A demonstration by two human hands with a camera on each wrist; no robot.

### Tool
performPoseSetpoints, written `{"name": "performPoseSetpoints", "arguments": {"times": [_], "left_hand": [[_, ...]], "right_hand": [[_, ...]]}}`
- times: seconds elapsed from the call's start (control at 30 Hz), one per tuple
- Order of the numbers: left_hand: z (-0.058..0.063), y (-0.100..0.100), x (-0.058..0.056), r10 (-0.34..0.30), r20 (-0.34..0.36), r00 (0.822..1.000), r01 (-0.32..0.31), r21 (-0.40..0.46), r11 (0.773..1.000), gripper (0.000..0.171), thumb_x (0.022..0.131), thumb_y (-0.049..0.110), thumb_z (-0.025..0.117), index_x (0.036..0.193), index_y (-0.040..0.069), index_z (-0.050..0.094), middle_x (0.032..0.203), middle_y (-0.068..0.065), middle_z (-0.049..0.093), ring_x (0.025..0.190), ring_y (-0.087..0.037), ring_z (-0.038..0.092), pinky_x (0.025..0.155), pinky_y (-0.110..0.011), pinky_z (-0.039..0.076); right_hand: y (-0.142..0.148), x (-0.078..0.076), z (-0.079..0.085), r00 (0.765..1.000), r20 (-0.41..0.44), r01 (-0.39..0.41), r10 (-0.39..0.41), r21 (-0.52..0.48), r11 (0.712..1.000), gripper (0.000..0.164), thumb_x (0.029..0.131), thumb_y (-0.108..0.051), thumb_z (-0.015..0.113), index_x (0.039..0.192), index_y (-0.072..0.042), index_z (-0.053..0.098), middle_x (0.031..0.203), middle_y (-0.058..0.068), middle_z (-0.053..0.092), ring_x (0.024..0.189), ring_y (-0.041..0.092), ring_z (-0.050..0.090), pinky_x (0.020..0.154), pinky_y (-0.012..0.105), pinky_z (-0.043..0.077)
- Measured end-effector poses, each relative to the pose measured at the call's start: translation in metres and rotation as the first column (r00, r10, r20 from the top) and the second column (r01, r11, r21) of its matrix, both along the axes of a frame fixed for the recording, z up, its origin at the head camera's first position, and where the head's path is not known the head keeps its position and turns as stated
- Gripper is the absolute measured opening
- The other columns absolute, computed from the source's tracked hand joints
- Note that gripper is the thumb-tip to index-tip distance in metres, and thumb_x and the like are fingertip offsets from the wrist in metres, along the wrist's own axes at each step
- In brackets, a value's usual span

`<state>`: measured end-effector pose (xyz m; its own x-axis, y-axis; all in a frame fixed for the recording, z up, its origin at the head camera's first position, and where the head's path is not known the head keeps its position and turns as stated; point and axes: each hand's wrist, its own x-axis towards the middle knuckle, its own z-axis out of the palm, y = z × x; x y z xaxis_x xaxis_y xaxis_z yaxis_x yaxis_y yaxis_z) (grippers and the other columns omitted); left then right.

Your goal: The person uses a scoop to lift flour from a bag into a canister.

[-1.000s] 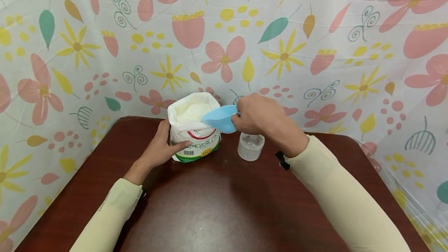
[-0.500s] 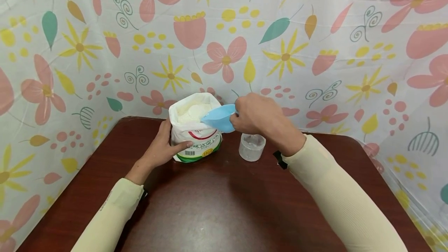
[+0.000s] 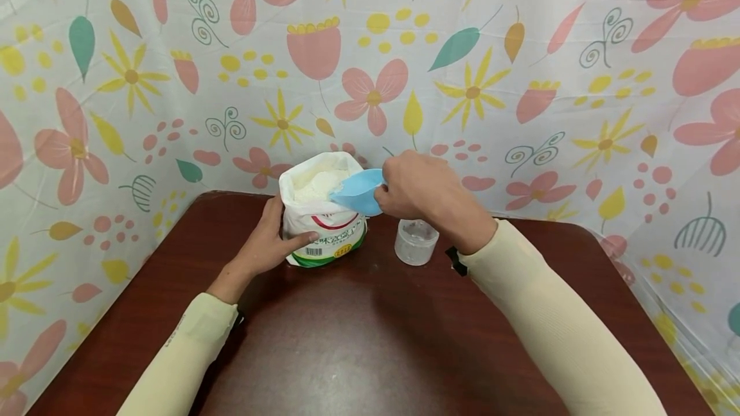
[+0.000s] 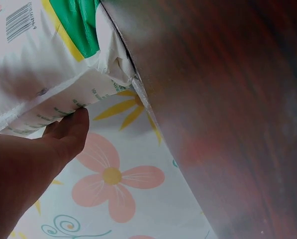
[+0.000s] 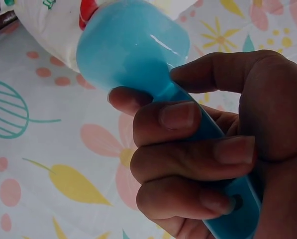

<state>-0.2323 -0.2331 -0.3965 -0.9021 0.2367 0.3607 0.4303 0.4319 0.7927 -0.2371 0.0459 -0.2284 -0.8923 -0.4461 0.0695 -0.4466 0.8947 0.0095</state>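
Note:
An opened white flour bag (image 3: pixel 326 223) with a green base and a barcode stands near the back of the table, and white flour (image 3: pixel 320 186) shows in its mouth. My left hand (image 3: pixel 263 242) holds the bag's left side, thumb across the front, fingers along the side and partly hidden. In the left wrist view, that hand (image 4: pixel 63 134) touches the white wrapping. My right hand (image 3: pixel 419 191) grips a light blue scoop (image 3: pixel 360 191) by its handle, fingers wrapped round it in the right wrist view. The scoop's tip is at the bag's right rim, with white flour at its edge.
A small clear plastic jar (image 3: pixel 416 246) stands right of the bag, below my right hand. The dark brown table (image 3: pixel 347 339) reaches back to a flower-printed curtain (image 3: pixel 370 50), which hangs close behind the bag.
My right hand and the scoop have shifted slightly left and up at the bag's rim. The left hand, bag and jar have stayed in place.

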Motion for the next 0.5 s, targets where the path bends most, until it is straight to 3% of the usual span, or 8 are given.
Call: {"name": "performPoseSetpoints", "arguments": {"times": [0.23, 0.5], "left_hand": [[0.0013, -0.0004, 0.0019, 0.003, 0.045, 0.999, -0.003, -0.004, 1.0, 0.105, 0.09, 0.021, 0.088, 0.168, 0.017, 0.018, 0.151, -0.014, 0.035, 0.141, -0.033, 0.033, 0.114, -0.064, 0.037], [0.0022, -0.0009, 0.002, 0.005, 0.035, 0.999, -0.005, -0.002, 1.0, 0.104, 0.089, 0.02, 0.089, 0.167, 0.015, 0.02, 0.15, -0.013, 0.036, 0.14, -0.033, 0.033, 0.114, -0.064, 0.038]], "right_hand": [[-0.0037, -0.0035, -0.0015, 1.0, 0.004, 0.02, -0.02, -0.007, 1.0, 0.023, 0.089, -0.018, 0.054, 0.067, -0.011, 0.054, 0.061, 0.0, 0.041, 0.054, 0.019, 0.038, 0.046, 0.034, 0.034], [-0.0081, -0.006, -0.0011, 1.0, 0.0, 0.014, -0.014, -0.012, 1.0, 0.022, 0.088, -0.017, 0.054, 0.068, -0.011, 0.058, 0.061, 0.002, 0.046, 0.056, 0.021, 0.046, 0.047, 0.035, 0.036]]}}
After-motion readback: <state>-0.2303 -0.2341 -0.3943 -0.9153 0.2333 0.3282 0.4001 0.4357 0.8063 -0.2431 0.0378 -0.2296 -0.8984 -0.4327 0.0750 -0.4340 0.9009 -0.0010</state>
